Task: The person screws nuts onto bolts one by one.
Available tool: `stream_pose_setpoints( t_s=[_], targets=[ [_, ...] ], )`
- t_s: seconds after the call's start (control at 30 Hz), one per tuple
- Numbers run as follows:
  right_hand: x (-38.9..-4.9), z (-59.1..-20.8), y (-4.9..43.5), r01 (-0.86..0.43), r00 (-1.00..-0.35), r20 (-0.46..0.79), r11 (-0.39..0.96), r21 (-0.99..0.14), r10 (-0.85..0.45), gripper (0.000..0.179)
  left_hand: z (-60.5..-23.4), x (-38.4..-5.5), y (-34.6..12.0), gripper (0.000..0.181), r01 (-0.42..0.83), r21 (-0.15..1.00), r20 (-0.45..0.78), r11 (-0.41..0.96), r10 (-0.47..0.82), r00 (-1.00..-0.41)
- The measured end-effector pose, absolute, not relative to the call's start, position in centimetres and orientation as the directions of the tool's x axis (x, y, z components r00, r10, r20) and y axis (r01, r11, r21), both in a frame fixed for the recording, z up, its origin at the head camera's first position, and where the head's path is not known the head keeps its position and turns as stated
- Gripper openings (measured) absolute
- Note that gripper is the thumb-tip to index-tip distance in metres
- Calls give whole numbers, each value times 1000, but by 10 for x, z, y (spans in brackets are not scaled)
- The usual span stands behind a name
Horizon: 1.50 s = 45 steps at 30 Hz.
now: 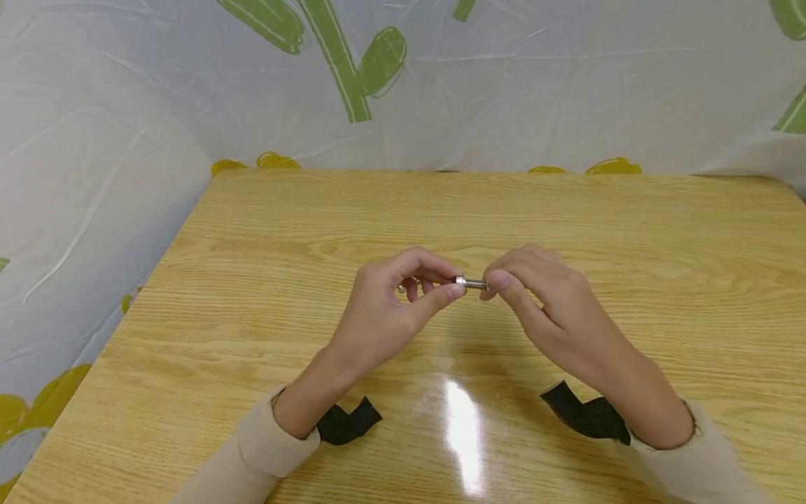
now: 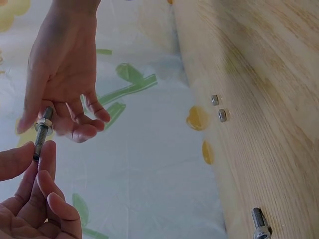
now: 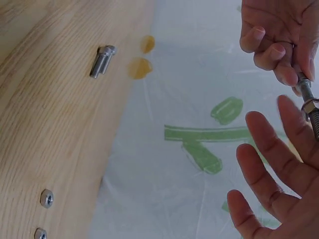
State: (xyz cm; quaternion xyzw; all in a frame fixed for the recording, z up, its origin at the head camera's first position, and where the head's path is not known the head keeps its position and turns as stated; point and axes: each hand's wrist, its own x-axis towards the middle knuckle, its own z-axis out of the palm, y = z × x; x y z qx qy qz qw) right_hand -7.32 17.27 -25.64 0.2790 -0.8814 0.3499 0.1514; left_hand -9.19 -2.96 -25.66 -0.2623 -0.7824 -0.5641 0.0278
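Observation:
My left hand (image 1: 384, 308) pinches a metal bolt (image 1: 474, 283) by its head end, between thumb and fingertips. The bolt lies level above the table in the head view. A hex nut (image 2: 45, 123) sits around the threaded shank, towards the free end. My right hand (image 1: 548, 301) has its thumb and index finger on either side of the nut, fingertips right at it. The other right fingers (image 3: 269, 159) are spread and hold nothing. In the right wrist view, the nut (image 3: 311, 106) shows beside the right index finger, while the right thumb is hidden.
Two loose hex nuts (image 2: 218, 108) lie on the wooden table (image 1: 283, 217). Two more bolts (image 3: 102, 60) lie side by side farther along it. A white sheet with green and yellow prints (image 1: 535, 91) hangs behind the far edge. Black straps (image 1: 349, 422) stick out at both cuffs.

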Motion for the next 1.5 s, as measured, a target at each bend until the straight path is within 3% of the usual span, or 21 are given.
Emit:
stream_pose_setpoints(
  t_s=[0.1,0.2,0.27,0.5,0.67,1.0,1.13,1.23,1.37,1.43,1.5],
  targets=[
    [-71,-255,173,-548,-834,411,629,-551,-367,11,-257,-92,-29,7,453,862,347,230,384,-856],
    [-70,-254,173,-533,-844,398,651,-541,-360,31,-258,-92,-29,8,459,855,352,242,381,-855],
    [-70,-254,173,-555,-827,432,649,-521,-361,38,-258,-92,-29,8,461,852,353,248,377,-856],
    [-75,-258,172,-687,-710,577,576,-444,-403,34,-258,-92,-29,8,462,852,353,245,383,-854],
    [-76,-258,173,-704,-693,592,561,-435,-411,24,-257,-92,-29,7,459,855,349,240,388,-853],
    [-75,-257,174,-681,-725,546,558,-474,-421,2,-258,-92,-29,6,473,855,364,215,403,-840],
    [-76,-257,175,-682,-722,550,567,-462,-420,11,-258,-91,-29,7,471,857,362,210,404,-840],
    [-74,-256,176,-639,-760,513,598,-483,-398,6,-257,-91,-29,7,469,857,360,211,406,-840],
    [-72,-253,176,-568,-816,454,639,-519,-357,36,-257,-91,-29,7,473,853,362,219,403,-840],
    [-71,-252,175,-581,-807,468,631,-515,-360,43,-257,-91,-30,7,472,853,362,223,401,-842],
    [-72,-252,176,-618,-777,503,608,-499,-378,37,-256,-91,-30,8,472,853,362,224,398,-843]
  ],
)
